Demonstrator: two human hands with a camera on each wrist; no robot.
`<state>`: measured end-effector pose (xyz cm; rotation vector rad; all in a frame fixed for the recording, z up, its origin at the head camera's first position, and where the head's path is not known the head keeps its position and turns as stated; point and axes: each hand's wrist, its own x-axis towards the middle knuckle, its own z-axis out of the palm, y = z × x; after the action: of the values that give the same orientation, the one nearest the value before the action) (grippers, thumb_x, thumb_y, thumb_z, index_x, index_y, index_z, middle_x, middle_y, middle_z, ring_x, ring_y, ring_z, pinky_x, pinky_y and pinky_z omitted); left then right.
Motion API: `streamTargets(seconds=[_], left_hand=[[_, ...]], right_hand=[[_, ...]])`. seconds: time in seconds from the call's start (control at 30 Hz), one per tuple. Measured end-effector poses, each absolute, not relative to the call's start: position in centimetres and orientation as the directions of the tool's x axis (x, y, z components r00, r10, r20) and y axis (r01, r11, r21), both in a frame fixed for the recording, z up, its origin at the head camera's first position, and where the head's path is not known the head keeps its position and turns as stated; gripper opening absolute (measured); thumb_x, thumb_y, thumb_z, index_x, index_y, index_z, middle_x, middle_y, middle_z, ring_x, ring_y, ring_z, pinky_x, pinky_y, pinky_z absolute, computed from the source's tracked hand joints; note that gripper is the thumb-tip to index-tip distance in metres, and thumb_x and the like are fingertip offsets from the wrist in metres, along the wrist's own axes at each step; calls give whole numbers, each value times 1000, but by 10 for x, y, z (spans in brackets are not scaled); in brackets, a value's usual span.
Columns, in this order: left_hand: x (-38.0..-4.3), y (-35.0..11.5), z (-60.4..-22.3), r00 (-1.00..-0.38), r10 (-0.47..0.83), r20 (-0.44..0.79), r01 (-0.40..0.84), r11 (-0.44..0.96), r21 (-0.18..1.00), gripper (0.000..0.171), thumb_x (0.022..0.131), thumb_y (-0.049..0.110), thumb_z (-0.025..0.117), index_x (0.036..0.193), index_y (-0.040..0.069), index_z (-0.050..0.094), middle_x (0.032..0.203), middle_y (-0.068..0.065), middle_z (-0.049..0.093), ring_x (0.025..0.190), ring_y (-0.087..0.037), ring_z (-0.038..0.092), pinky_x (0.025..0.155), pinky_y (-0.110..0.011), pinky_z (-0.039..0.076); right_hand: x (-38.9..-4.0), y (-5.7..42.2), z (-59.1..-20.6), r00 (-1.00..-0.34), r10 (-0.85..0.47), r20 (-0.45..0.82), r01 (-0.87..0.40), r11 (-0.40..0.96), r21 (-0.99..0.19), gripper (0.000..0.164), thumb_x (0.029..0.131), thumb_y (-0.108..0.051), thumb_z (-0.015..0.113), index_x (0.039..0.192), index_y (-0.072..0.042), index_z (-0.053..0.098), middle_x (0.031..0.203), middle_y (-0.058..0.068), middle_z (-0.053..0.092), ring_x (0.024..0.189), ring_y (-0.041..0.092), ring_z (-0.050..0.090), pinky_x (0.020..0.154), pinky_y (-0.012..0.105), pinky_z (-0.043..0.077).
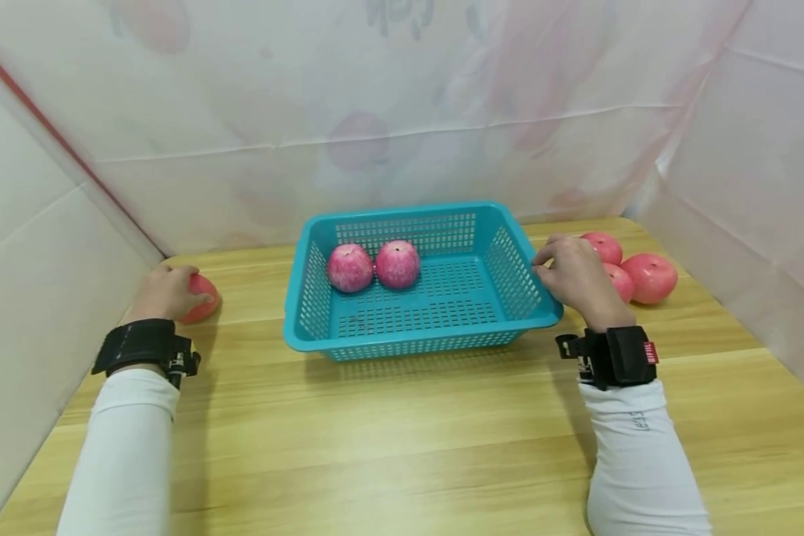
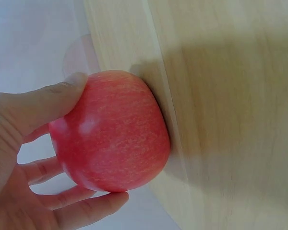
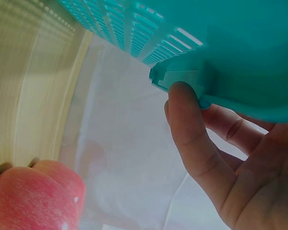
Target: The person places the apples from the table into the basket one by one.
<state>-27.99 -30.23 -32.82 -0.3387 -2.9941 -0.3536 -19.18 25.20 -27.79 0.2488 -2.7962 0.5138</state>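
Observation:
At the left of the head view, my left hand [image 1: 164, 292] grips a red apple [image 1: 205, 299]. The left wrist view shows thumb and fingers around this apple [image 2: 113, 132], which is at the wooden table surface. A blue-green plastic basket [image 1: 452, 301] stands in the middle. Two pinkish-red apples, one left [image 1: 350, 268] and one right [image 1: 398, 264], lie side by side in its left half. My right hand [image 1: 576, 279] pinches the basket's right rim; in the right wrist view the thumb [image 3: 187, 120] presses the small rim tab [image 3: 180, 76], and other fingers are partly hidden behind the rim.
Beside my right hand several red apples sit together on the table, one nearest the right [image 1: 650, 278], one farther back [image 1: 603, 246]. A pale printed sheet [image 1: 442, 171] stands behind the table [image 1: 402, 432], with further pale sheets at the left and right.

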Motion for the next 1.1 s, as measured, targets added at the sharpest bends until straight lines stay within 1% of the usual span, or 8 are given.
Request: streamTargets(seconds=[0.13, 0.4, 0.63, 0.9, 1.1], left_hand=[[-279, -303, -327, -974, 195, 117, 217, 949, 230, 56, 75, 20, 67, 115, -13, 44, 109, -43, 37, 98, -55, 35, 79, -65, 36], [-281, -296, -328, -986, 163, 40, 167, 957, 236, 58, 74, 26, 68, 115, -7, 43, 101, -38, 44, 93, -50, 38, 75, -61, 40], [-279, -303, -328, -984, 173, 41, 178, 952, 249, 60, 72, 24, 69, 115, -7, 41, 98, -36, 48, 90, -49, 42, 74, -60, 41], [-281, -307, -329, -984, 177, 20, 176, 952, 252, 64, 72, 25, 69, 119, -7, 39, 100, -37, 47, 89, -49, 42, 75, -61, 41], [-279, -299, -328, -981, 189, 36, 192, 949, 248, 64, 70, 25, 73, 116, -7, 41, 98, -36, 49, 88, -48, 43, 74, -59, 41]], right_hand=[[-192, 252, -278, -943, -118, 312, -220, 923, -316, 17, 82, -2, 56, 89, 10, 66, 88, 22, 56, 79, 37, 50, 66, 50, 47], [-189, 257, -279, -946, -109, 306, -209, 926, -315, 18, 82, -1, 55, 89, 11, 65, 89, 23, 55, 81, 39, 49, 65, 50, 47], [-191, 253, -280, -942, -123, 311, -228, 917, -326, 17, 81, -1, 55, 88, 11, 66, 88, 23, 57, 82, 39, 49, 65, 50, 47], [-191, 253, -281, -942, -120, 313, -227, 915, -333, 17, 81, 0, 55, 88, 11, 66, 89, 23, 57, 83, 39, 48, 66, 51, 46], [-191, 254, -280, -941, -124, 314, -230, 916, -328, 17, 81, -1, 55, 88, 10, 66, 89, 23, 57, 83, 40, 48, 67, 51, 45]])
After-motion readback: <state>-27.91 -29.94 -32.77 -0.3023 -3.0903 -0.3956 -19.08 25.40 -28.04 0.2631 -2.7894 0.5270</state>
